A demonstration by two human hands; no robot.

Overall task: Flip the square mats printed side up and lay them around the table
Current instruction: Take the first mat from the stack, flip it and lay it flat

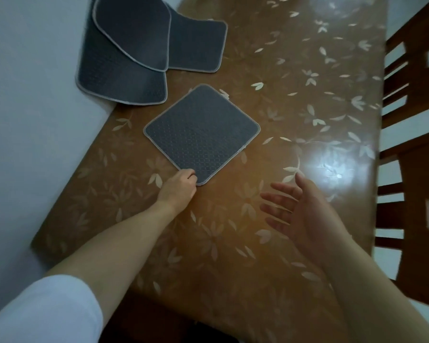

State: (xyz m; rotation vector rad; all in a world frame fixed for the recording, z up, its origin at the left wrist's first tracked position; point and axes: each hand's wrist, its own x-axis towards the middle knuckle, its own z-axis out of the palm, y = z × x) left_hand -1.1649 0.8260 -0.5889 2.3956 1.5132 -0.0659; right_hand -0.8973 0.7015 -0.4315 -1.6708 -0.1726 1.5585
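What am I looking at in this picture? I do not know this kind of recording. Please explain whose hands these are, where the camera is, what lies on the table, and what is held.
There is one picture, taken by a camera worn on a person's head, looking forward and down. No machine is present; a person works with two bare hands.

The surface is a brown table with a pale leaf pattern. A wooden chair stands at its right side.

One square mat lies alone in the middle, grey dotted backing up, turned like a diamond. The left hand has its grip on the mat's near corner, pinching it. The right hand is open, fingers spread, and holds nothing.

Farther away, at the table's left edge, is a pile of mats, overlapping, also grey side up. At least three show.
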